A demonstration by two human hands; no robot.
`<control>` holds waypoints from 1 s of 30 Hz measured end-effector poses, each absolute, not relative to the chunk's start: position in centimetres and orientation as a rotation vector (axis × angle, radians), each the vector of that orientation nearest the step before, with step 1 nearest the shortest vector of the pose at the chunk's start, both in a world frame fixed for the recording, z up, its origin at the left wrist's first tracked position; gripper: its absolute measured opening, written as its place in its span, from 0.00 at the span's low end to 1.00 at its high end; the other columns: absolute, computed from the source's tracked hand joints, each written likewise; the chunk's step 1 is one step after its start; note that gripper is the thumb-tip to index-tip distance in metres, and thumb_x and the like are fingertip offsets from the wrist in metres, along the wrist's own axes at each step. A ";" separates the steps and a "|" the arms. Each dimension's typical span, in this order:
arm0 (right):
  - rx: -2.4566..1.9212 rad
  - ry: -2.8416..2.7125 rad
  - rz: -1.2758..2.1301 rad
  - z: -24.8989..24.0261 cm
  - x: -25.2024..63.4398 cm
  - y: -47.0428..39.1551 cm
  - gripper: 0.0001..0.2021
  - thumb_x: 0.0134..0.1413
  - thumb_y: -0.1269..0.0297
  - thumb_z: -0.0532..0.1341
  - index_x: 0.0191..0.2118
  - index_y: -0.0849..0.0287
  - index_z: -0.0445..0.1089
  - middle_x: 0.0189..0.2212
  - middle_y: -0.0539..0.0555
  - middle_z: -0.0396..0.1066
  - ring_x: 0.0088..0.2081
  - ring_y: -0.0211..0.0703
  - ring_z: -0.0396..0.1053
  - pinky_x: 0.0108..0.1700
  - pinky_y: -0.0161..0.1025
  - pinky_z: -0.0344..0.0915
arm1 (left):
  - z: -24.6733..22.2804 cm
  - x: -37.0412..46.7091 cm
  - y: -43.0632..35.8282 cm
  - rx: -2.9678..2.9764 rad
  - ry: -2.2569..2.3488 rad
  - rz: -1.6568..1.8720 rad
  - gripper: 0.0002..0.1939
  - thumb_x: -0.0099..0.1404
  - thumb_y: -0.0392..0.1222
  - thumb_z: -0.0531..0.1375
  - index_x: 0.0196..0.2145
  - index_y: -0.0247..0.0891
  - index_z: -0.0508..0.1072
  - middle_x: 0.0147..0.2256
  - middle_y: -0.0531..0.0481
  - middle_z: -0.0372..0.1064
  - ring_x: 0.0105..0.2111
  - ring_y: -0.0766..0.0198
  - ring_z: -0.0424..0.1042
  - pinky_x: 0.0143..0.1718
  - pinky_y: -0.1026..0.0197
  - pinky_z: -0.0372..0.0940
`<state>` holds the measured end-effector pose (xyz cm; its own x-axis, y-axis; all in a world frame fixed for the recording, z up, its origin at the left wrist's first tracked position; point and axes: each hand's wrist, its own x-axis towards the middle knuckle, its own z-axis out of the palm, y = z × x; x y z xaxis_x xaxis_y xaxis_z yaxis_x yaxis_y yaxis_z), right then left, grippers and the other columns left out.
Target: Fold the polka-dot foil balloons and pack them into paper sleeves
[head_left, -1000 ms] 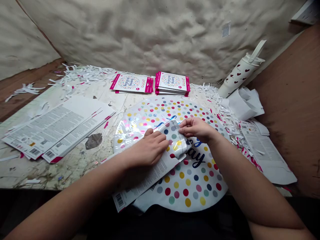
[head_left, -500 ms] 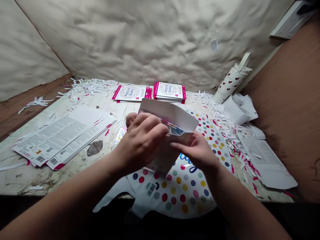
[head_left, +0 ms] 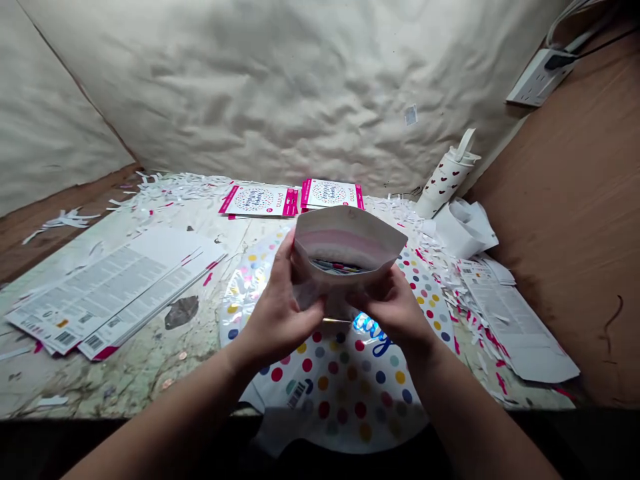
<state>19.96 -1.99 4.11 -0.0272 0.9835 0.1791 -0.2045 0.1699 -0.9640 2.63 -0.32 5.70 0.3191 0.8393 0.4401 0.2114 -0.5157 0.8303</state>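
Between both hands I hold a white paper envelope [head_left: 350, 233], its mouth open towards me. Something folded and colourful lies inside it, only its edges showing. My left hand [head_left: 287, 303] grips the envelope's left side, thumb in front and fingers behind. On the right side my right hand [head_left: 393, 300] grips it the same way. Below the envelope a flat foil balloon [head_left: 345, 383] with coloured dots, blue lettering and a barcode lies on the table, its front edge reaching past the table's edge.
Flat printed envelopes [head_left: 115, 287] lie at the left, more [head_left: 520, 327] at the right. Two stacks of pink-edged packets [head_left: 260, 200] sit at the back. A heart-patterned tumbler [head_left: 447, 177] leans by a paper roll [head_left: 465, 227]. Paper shreds [head_left: 185, 187] litter the table; a power strip [head_left: 540, 77] hangs on the right wall.
My left hand has moved from the envelope's mouth to its left side. The envelope now faces me squarely with its mouth wider, and the contents sit deeper inside.
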 end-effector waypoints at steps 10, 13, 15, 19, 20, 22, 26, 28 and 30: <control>-1.189 -1.420 1.061 7.2 23.1 0.2 0.14 0.54 0.51 0.57 0.30 0.58 0.69 0.25 0.51 0.69 0.27 0.40 0.67 0.30 0.37 0.64 | 6.3 0.6 -0.5 1.347 0.885 0.779 0.10 0.58 0.45 0.61 0.27 0.34 0.71 0.22 0.52 0.68 0.23 0.67 0.68 0.26 0.64 0.66; -1.465 -1.617 0.620 6.1 22.9 0.4 0.15 0.58 0.53 0.52 0.29 0.58 0.68 0.24 0.52 0.67 0.26 0.40 0.64 0.30 0.36 0.61 | 4.4 0.8 -0.9 1.152 0.987 0.636 0.13 0.57 0.46 0.60 0.21 0.34 0.67 0.13 0.56 0.60 0.13 0.72 0.58 0.13 0.70 0.53; -1.433 -1.866 0.360 4.9 21.9 -0.6 0.09 0.58 0.62 0.53 0.33 0.57 0.68 0.29 0.53 0.69 0.32 0.42 0.65 0.35 0.37 0.62 | 3.2 1.2 -1.6 1.066 1.081 0.622 0.13 0.56 0.44 0.59 0.20 0.33 0.67 0.12 0.54 0.62 0.11 0.72 0.57 0.12 0.70 0.50; -1.252 -2.228 0.259 3.1 19.3 -3.5 0.10 0.57 0.73 0.51 0.35 0.59 0.70 0.31 0.55 0.70 0.36 0.43 0.66 0.38 0.38 0.63 | 1.7 2.1 -3.2 1.068 1.137 0.640 0.20 0.57 0.45 0.56 0.13 0.33 0.66 0.11 0.50 0.63 0.12 0.71 0.58 0.16 0.68 0.53; -1.253 -2.241 0.232 2.9 18.9 -4.0 0.10 0.57 0.74 0.51 0.34 0.60 0.70 0.31 0.56 0.70 0.36 0.43 0.66 0.38 0.38 0.63 | 1.6 2.2 -3.5 1.097 1.139 0.642 0.21 0.58 0.46 0.56 0.11 0.33 0.66 0.11 0.50 0.62 0.13 0.71 0.59 0.18 0.67 0.54; -1.266 -2.277 0.178 2.7 18.4 -4.4 0.10 0.57 0.74 0.52 0.33 0.62 0.70 0.30 0.56 0.69 0.35 0.43 0.66 0.38 0.38 0.63 | 1.5 2.3 -3.8 1.174 1.161 0.634 0.23 0.59 0.47 0.55 0.10 0.33 0.65 0.11 0.50 0.62 0.14 0.70 0.60 0.21 0.66 0.56; -1.280 -2.354 0.010 2.7 18.3 -4.2 0.11 0.56 0.74 0.51 0.30 0.63 0.69 0.29 0.58 0.68 0.35 0.45 0.65 0.37 0.39 0.62 | 1.4 2.3 -4.1 1.246 1.234 0.644 0.19 0.58 0.46 0.57 0.14 0.34 0.66 0.12 0.53 0.62 0.15 0.70 0.60 0.19 0.67 0.54; -1.305 -2.339 -0.006 2.6 18.6 -3.9 0.11 0.56 0.74 0.50 0.30 0.63 0.68 0.29 0.58 0.68 0.34 0.45 0.65 0.36 0.39 0.62 | 1.3 2.2 -4.2 1.253 1.231 0.633 0.19 0.58 0.47 0.57 0.15 0.35 0.66 0.12 0.54 0.62 0.15 0.70 0.60 0.19 0.67 0.53; -1.328 -2.316 0.077 2.6 19.0 -3.8 0.10 0.57 0.74 0.50 0.32 0.63 0.68 0.28 0.56 0.68 0.32 0.43 0.65 0.35 0.37 0.62 | 1.3 2.1 -4.2 1.264 1.216 0.609 0.21 0.59 0.47 0.56 0.13 0.34 0.66 0.13 0.52 0.63 0.16 0.69 0.61 0.21 0.66 0.55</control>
